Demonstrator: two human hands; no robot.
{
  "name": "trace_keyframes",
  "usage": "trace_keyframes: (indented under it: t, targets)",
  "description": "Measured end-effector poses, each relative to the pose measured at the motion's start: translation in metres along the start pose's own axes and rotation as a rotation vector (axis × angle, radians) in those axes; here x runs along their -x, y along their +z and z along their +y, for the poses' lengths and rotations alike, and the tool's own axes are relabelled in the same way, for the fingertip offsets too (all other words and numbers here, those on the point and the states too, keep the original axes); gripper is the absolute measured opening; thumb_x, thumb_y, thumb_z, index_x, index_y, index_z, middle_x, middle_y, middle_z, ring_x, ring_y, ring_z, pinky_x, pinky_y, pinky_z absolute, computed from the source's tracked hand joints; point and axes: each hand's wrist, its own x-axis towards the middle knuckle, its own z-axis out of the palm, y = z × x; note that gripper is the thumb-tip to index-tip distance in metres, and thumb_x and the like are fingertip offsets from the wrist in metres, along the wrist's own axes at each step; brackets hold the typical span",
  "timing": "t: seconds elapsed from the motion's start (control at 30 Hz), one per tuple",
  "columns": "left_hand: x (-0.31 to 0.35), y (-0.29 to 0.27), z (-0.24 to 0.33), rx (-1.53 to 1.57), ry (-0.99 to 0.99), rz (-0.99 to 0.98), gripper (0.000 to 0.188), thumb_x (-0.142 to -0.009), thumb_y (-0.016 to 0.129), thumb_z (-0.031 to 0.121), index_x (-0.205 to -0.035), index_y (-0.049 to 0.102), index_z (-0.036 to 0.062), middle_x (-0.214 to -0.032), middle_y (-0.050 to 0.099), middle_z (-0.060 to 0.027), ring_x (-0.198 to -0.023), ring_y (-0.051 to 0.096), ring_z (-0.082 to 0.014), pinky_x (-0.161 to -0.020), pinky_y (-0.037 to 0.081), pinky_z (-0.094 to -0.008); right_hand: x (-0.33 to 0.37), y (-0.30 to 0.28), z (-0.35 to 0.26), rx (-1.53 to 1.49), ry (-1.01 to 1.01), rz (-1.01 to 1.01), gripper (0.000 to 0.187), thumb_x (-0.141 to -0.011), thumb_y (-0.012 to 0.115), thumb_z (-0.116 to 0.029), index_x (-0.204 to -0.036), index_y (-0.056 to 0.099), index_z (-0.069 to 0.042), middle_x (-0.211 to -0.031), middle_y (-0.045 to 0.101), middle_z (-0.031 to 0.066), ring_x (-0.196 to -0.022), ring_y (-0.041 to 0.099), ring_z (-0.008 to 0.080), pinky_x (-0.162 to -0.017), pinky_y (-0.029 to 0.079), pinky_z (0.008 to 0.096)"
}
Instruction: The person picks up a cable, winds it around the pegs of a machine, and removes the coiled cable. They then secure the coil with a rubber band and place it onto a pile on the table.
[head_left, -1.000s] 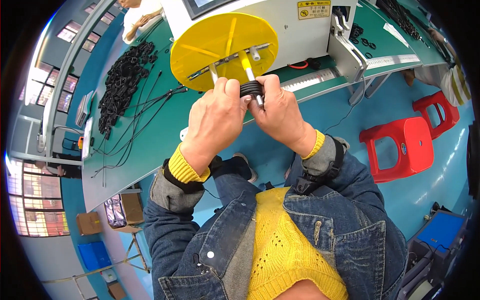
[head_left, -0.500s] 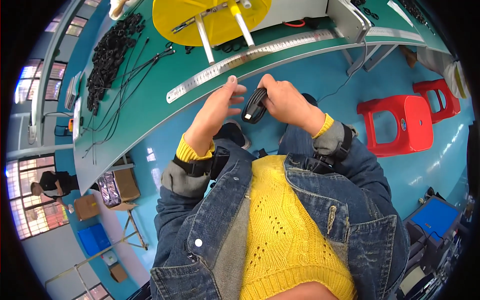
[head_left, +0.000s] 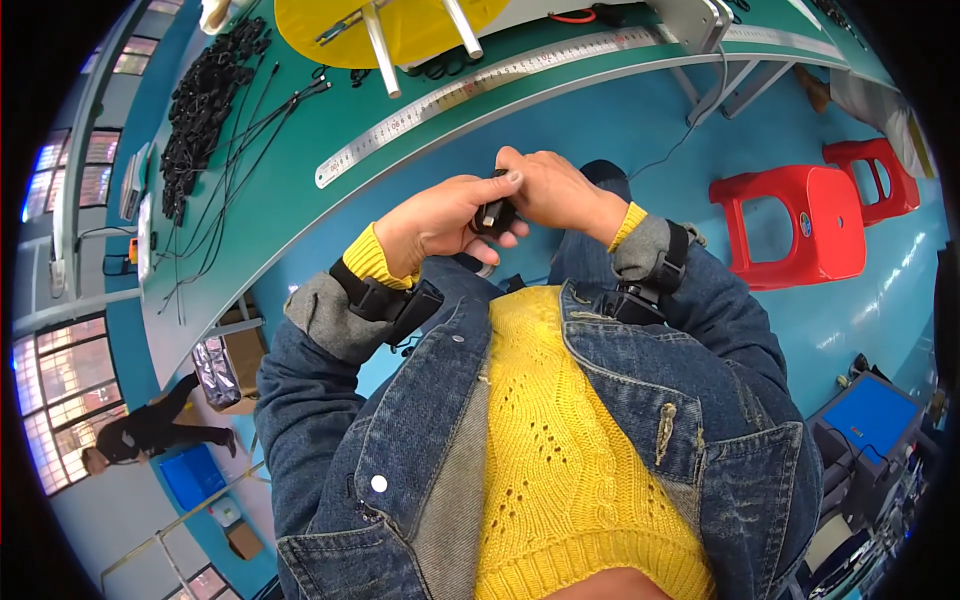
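Observation:
A coiled black cable (head_left: 496, 212) sits between my two hands, just off the table's near edge and above my lap. My left hand (head_left: 450, 214) has its thumb across the top of the coil and its fingers underneath. From the other side my right hand (head_left: 560, 192) grips the coil, its fingertips partly hidden behind the left thumb. On the green table beyond lies a long steel ruler (head_left: 470, 90). Several loose black cables (head_left: 240, 150) trail over the table at the left, beside a heap of black cables (head_left: 200, 105).
A yellow disc with metal rods (head_left: 390, 30) stands on the table at the top. Red stools (head_left: 815, 225) are on the floor at the right. A monitor with a blue screen (head_left: 872, 420) is at the lower right. Far left, another person (head_left: 160, 430) is near a blue bin (head_left: 192, 476).
My left hand has moved right and closed on the cable coil, which my right hand alone held before. The view has shifted slightly, and the person at far left has moved.

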Motion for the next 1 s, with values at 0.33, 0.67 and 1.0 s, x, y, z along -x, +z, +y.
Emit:
trace_keyframes:
  t: [0.33, 0.67, 1.0]
  targets:
    - [-0.035, -0.012, -0.049, -0.221, 0.445, -0.135, 0.032, -0.082, 0.061, 0.033, -0.076, 0.053, 0.0028, -0.05, 0.046, -0.0007, -0.039, 0.044, -0.0091, -0.037, 0.036, -0.0209, -0.002, -0.008, -0.008, 0.125, -0.082, -0.213, 0.022, -0.069, 0.06, -0.017, -0.08, 0.051, 0.001, -0.065, 0.06, 0.0175, -0.063, 0.059, 0.036, -0.055, 0.046, 0.0433]
    - [-0.023, -0.024, -0.044, 0.152, 0.031, -0.206, 0.028, -0.083, 0.06, 0.026, -0.089, 0.055, -0.001, -0.058, 0.051, -0.0022, -0.044, 0.045, -0.0063, -0.037, 0.032, -0.018, -0.013, 0.005, -0.007, 0.05, 0.169, -0.372, 0.019, -0.067, 0.059, -0.014, -0.079, 0.055, 0.0, -0.07, 0.06, 0.0204, -0.071, 0.06, 0.0363, -0.064, 0.046, 0.0422]
    - [-0.023, -0.026, -0.059, -0.134, 0.165, 0.043, 0.009, -0.081, 0.054, 0.012, -0.077, 0.053, 0.0043, -0.058, 0.049, 0.0005, -0.045, 0.042, -0.0052, -0.037, 0.029, -0.019, -0.01, 0.033, -0.003, -0.19, 0.078, -0.11, 0.017, -0.065, 0.055, -0.009, -0.08, 0.056, -0.001, -0.07, 0.06, 0.0201, -0.068, 0.058, 0.0386, -0.062, 0.046, 0.0442]
